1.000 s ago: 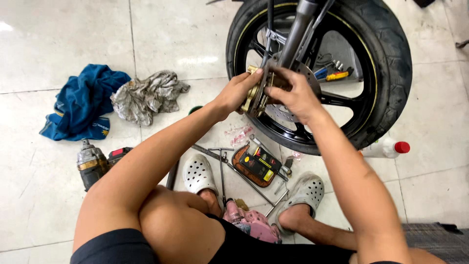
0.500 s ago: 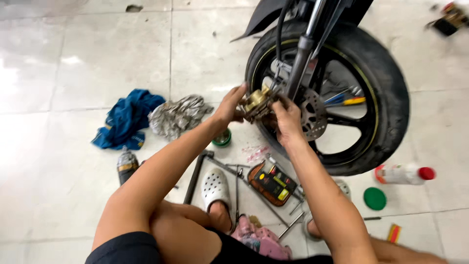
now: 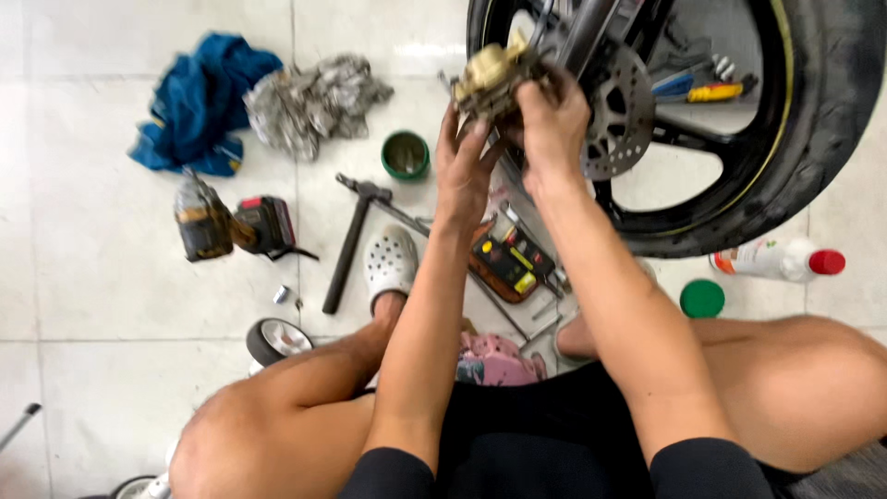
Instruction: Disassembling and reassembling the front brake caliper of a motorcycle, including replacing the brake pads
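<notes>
A gold-coloured brake caliper (image 3: 488, 76) sits beside the drilled brake disc (image 3: 617, 113) of a motorcycle wheel (image 3: 804, 139). My left hand (image 3: 464, 159) reaches up under the caliper, fingers touching its lower side. My right hand (image 3: 552, 118) grips the caliper's right side, next to the fork leg (image 3: 584, 35). I sit on the floor with both knees spread, arms stretched toward the wheel.
On the tiles lie a blue cloth (image 3: 199, 97), a grey rag (image 3: 309, 97), a small green tub (image 3: 405, 155), a cordless driver (image 3: 231, 226), a long wrench (image 3: 349, 242), an orange tool case (image 3: 506, 263), a white bottle with red cap (image 3: 781, 261) and a green lid (image 3: 702, 298).
The view has shifted closer and further right over the wheel. Both hands stay on the caliper by the disc, the left now reaching from below.
</notes>
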